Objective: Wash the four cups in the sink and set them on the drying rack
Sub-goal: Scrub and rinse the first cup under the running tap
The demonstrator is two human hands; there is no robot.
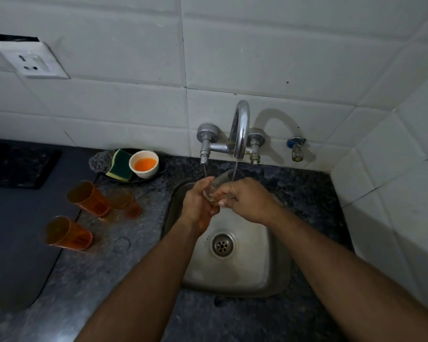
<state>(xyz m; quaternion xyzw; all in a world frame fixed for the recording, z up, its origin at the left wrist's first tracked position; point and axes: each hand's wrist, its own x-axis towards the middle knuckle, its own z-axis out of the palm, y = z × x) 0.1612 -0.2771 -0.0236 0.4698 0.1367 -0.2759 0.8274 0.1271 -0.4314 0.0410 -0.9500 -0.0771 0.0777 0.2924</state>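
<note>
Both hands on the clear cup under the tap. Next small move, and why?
Probably turn the cup under the stream so water reaches all round: both the left hand and right hand hold it beneath the running tap, over the sink. Three orange cups stand on the counter.

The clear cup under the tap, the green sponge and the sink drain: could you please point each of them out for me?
clear cup (224,181): head view, on its side wall between the two hands.
green sponge (120,164): head view, on its dark green scouring face.
sink drain (222,245): head view, on the perforated strainer centre.
</note>
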